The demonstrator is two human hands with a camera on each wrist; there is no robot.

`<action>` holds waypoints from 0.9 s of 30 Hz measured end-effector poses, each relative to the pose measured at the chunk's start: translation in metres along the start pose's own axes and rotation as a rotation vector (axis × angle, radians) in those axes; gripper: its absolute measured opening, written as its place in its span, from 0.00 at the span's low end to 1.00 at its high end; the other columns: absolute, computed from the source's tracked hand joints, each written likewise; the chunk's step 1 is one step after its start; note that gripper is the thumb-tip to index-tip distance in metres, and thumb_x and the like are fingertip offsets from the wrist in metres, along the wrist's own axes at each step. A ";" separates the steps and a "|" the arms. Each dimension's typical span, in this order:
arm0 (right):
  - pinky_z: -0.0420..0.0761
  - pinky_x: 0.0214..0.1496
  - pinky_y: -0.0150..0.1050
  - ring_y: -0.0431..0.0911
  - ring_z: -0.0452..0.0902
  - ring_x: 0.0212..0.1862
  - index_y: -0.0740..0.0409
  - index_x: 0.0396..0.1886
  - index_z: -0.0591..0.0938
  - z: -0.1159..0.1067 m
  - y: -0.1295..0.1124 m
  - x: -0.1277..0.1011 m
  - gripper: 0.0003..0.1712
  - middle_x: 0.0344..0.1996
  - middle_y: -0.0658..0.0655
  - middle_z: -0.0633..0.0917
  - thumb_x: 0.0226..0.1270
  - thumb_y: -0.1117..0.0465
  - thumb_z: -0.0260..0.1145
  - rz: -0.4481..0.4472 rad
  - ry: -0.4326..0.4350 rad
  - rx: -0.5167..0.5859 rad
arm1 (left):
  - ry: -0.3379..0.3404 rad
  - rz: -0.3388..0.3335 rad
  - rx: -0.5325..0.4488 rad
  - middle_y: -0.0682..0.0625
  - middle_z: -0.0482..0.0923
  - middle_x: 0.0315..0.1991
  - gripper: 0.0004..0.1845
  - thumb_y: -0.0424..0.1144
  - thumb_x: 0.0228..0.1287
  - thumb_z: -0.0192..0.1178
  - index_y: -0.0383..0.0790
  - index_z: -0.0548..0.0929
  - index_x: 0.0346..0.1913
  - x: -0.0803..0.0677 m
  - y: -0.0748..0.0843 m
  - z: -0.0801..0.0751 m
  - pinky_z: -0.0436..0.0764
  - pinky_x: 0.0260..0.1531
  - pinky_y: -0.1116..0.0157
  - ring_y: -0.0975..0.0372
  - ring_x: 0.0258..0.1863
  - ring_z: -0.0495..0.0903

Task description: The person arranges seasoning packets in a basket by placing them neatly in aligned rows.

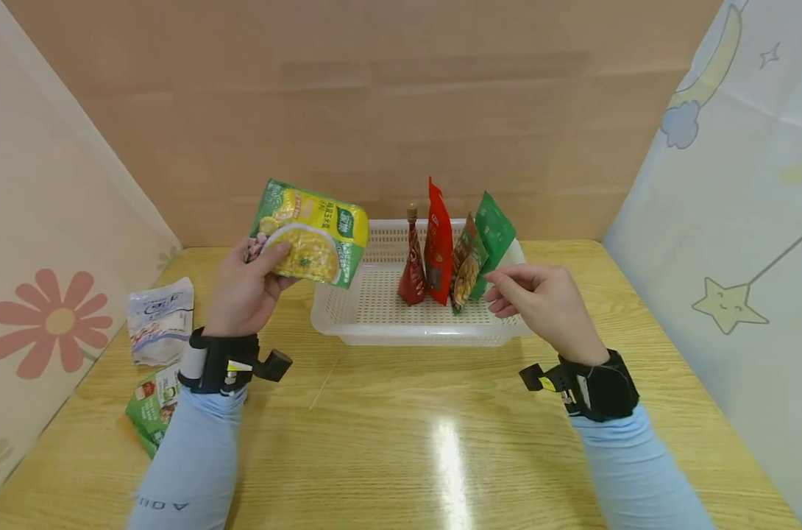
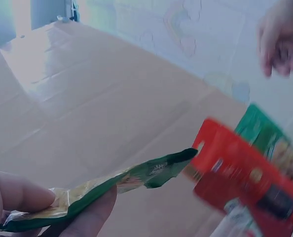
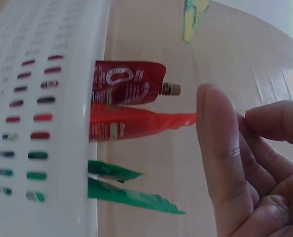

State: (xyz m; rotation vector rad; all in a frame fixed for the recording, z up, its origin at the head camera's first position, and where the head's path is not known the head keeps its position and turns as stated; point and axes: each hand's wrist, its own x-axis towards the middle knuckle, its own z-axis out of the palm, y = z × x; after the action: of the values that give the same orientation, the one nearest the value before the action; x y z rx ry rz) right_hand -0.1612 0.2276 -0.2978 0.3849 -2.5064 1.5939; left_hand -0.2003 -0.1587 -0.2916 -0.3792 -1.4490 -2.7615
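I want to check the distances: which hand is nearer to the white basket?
Right. The right hand hovers empty at the white basket near its front right corner; the left hand is left of it, its fingers gripping a yellow-green packet.

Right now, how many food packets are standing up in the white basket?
4, in a row at the right end of the basket: dark red spouted pouch, tall red packet, green packet, rightmost green packet. Any behind them would be hidden.
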 end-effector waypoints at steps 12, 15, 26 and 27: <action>0.86 0.39 0.43 0.53 0.86 0.35 0.65 0.51 0.84 0.018 -0.002 0.000 0.21 0.36 0.64 0.87 0.75 0.51 0.61 0.054 -0.068 0.134 | -0.109 -0.224 -0.132 0.45 0.72 0.53 0.15 0.26 0.76 0.46 0.36 0.66 0.62 -0.013 -0.038 0.049 0.77 0.57 0.59 0.57 0.56 0.77; 0.86 0.40 0.43 0.53 0.87 0.36 0.66 0.54 0.82 0.019 -0.001 0.000 0.24 0.38 0.64 0.87 0.76 0.49 0.59 0.057 -0.066 0.169 | -0.101 -0.258 -0.159 0.47 0.74 0.49 0.13 0.26 0.76 0.47 0.38 0.69 0.58 -0.017 -0.046 0.059 0.78 0.53 0.62 0.58 0.52 0.77; 0.85 0.43 0.46 0.58 0.86 0.38 0.70 0.57 0.80 0.024 -0.005 -0.001 0.28 0.43 0.66 0.85 0.73 0.49 0.63 0.092 -0.084 0.310 | -0.203 -0.299 -0.166 0.47 0.74 0.55 0.23 0.21 0.73 0.46 0.40 0.66 0.67 -0.026 -0.075 0.078 0.78 0.53 0.64 0.59 0.55 0.76; 0.85 0.43 0.47 0.58 0.86 0.38 0.69 0.58 0.79 0.024 -0.005 -0.002 0.28 0.44 0.65 0.85 0.73 0.50 0.63 0.093 -0.086 0.317 | -0.204 -0.298 -0.156 0.47 0.75 0.54 0.23 0.21 0.72 0.46 0.39 0.66 0.66 -0.027 -0.078 0.079 0.78 0.52 0.65 0.60 0.54 0.77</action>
State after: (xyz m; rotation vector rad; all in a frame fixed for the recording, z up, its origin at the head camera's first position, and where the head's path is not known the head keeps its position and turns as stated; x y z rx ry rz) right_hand -0.1579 0.2038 -0.3041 0.3847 -2.3623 2.0605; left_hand -0.1664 -0.0527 -0.3171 -0.4979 -1.4396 -3.1695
